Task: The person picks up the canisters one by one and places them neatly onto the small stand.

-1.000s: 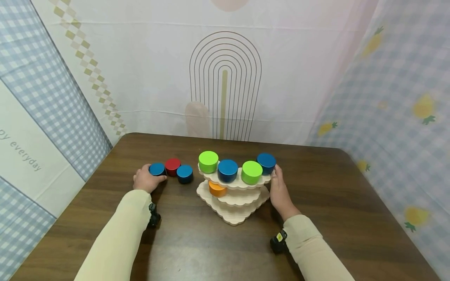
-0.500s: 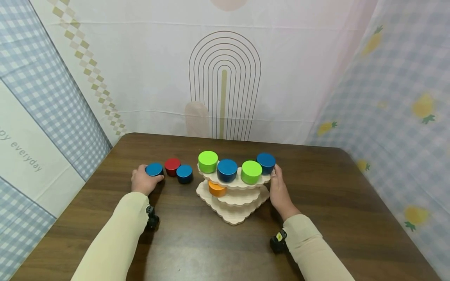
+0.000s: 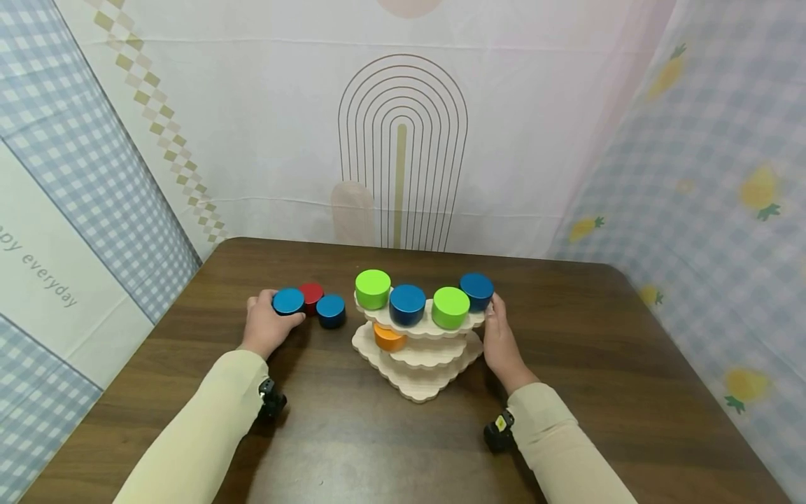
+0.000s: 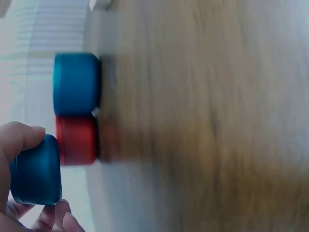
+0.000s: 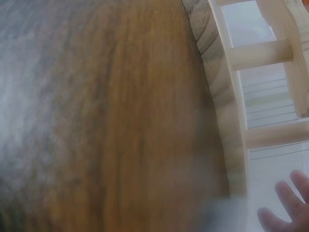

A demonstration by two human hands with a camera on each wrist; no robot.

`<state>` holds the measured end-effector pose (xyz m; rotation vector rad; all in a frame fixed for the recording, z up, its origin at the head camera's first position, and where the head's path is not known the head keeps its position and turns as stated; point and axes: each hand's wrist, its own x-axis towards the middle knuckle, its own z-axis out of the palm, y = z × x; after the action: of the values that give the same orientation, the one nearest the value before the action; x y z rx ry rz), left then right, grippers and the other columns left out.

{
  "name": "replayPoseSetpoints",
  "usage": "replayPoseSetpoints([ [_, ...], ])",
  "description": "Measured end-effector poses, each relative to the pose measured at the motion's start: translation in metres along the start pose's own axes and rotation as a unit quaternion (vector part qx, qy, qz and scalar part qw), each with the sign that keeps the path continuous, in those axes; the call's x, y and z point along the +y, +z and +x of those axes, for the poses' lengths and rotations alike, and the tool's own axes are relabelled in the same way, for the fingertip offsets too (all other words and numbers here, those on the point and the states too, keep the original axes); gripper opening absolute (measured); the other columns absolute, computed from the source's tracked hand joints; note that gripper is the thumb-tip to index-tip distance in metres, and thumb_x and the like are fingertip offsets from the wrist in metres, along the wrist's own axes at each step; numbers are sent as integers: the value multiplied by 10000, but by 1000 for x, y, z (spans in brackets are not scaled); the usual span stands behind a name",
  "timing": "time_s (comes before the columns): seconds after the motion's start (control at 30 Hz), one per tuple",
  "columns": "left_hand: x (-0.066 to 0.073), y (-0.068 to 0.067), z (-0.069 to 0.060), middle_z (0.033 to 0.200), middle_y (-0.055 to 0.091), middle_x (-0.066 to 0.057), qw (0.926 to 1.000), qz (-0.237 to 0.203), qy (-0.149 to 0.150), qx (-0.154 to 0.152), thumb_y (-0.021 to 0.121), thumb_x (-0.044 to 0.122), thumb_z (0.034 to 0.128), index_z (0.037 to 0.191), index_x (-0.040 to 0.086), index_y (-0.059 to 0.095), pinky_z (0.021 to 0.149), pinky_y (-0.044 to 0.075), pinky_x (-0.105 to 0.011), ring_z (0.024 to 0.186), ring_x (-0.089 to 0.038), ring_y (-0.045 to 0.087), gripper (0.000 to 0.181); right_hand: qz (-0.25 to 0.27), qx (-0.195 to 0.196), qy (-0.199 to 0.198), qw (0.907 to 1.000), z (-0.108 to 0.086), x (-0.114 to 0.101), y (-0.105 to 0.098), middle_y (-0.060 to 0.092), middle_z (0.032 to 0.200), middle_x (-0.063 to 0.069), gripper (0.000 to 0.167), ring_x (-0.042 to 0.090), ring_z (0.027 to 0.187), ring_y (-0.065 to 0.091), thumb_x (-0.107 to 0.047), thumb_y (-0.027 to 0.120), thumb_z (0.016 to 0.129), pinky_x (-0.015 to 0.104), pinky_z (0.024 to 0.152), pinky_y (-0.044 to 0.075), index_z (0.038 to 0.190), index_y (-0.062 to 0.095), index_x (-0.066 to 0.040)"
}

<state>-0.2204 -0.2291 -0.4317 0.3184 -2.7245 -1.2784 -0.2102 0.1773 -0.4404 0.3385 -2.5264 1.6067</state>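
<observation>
My left hand (image 3: 267, 327) grips a blue cylinder (image 3: 289, 301) between thumb and fingers; in the left wrist view the held cylinder (image 4: 36, 171) looks tilted and raised. Behind it is a red cylinder (image 3: 313, 297), partly hidden, with another blue cylinder (image 3: 331, 311) at its right. My right hand (image 3: 502, 346), fingers extended, rests against the right side of a tiered wooden stand (image 3: 420, 381). On the stand's top tier are two green cylinders (image 3: 373, 289) and two blue ones (image 3: 407, 304); an orange cylinder (image 3: 390, 337) sits on a lower tier.
The brown table (image 3: 378, 448) has its far edge against a hanging cloth (image 3: 283, 140) with arch lines. Checked cloths hang at the left (image 3: 63, 84) and right (image 3: 705, 231). A small black camera is on each wrist.
My left hand first shifted slightly left with the blue cylinder, then moved back right, bringing it in front of part of the red one. The right hand and the stand have stayed in place.
</observation>
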Motion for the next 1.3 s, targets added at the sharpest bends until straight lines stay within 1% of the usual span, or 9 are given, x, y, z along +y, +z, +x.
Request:
replayPoseSetpoints([
  [0.23, 18, 3, -14, 1342, 320, -284, 9996, -99, 214, -142, 705, 210, 860, 1347, -58, 364, 1033, 339, -584, 1239, -427, 339, 653, 51, -127, 119, 9998, -9, -34, -4, 102, 1565, 257, 470, 423, 1446, 83, -158, 129, 1068, 620, 1123, 100, 1505, 63, 0],
  [0.37, 27, 6, -21, 1327, 325, -278, 9989, -190, 368, -216, 712, 198, 851, 1331, -57, 375, 1035, 343, -578, 1227, -417, 351, 640, -32, -96, 99, 9999, -12, -40, -4, 107, 1567, 247, 469, 406, 1451, 85, -156, 130, 1068, 602, 1132, 106, 1504, 65, 4],
  [0.7, 46, 15, -43, 1281, 345, -266, 9961, -449, 684, -322, 734, 150, 814, 1272, -69, 402, 1012, 354, -579, 1195, -394, 363, 607, -21, -122, 34, 9999, -11, -38, -4, 119, 1553, 276, 470, 439, 1438, 105, -165, 128, 1070, 632, 1113, 125, 1500, 73, 17],
  [0.87, 54, 20, -54, 1257, 355, -257, 9951, -450, 798, -361, 746, 141, 793, 1251, -59, 412, 988, 374, -562, 1167, -387, 389, 601, -26, -81, -1, 10000, -3, -13, -3, 121, 1566, 243, 482, 417, 1446, 101, -224, 125, 1074, 633, 1114, 118, 1515, 73, -35],
  [0.93, 57, 22, -59, 1251, 357, -254, 9948, -456, 813, -399, 751, 139, 787, 1250, -56, 414, 982, 379, -558, 1164, -388, 395, 605, -44, -35, -14, 10000, 1, -2, -1, 126, 1578, 205, 488, 383, 1454, 102, -259, 132, 1075, 617, 1123, 118, 1523, 76, -75],
  [1.1, 63, 28, -70, 1269, 358, -251, 9945, -477, 771, -524, 762, 127, 770, 1277, -56, 411, 978, 392, -556, 1180, -398, 400, 643, -78, -7, -71, 9999, 3, 7, 0, 125, 1583, 191, 506, 379, 1455, 103, -315, 126, 1072, 621, 1120, 123, 1528, 76, -101],
  [1.13, 64, 29, -72, 1272, 358, -249, 9944, -487, 758, -553, 764, 124, 769, 1281, -56, 410, 977, 394, -556, 1183, -400, 402, 648, -51, -16, -44, 10000, 3, 6, 0, 124, 1584, 190, 503, 376, 1456, 102, -308, 127, 1073, 618, 1122, 123, 1528, 76, -102],
  [1.23, 67, 32, -79, 1258, 370, -241, 9942, -492, 733, -613, 771, 120, 762, 1280, -51, 419, 970, 406, -555, 1177, -403, 418, 649, -48, -68, 59, 9999, -3, -15, -2, 118, 1574, 228, 485, 406, 1449, 100, -239, 129, 1075, 625, 1118, 119, 1518, 76, -50],
  [1.3, 69, 34, -83, 1245, 378, -235, 9940, -504, 726, -644, 776, 117, 757, 1275, -46, 426, 959, 415, -553, 1168, -404, 428, 647, -31, -104, 88, 9999, -6, -23, -4, 115, 1567, 252, 481, 426, 1443, 101, -210, 129, 1074, 632, 1114, 122, 1514, 70, -25],
])
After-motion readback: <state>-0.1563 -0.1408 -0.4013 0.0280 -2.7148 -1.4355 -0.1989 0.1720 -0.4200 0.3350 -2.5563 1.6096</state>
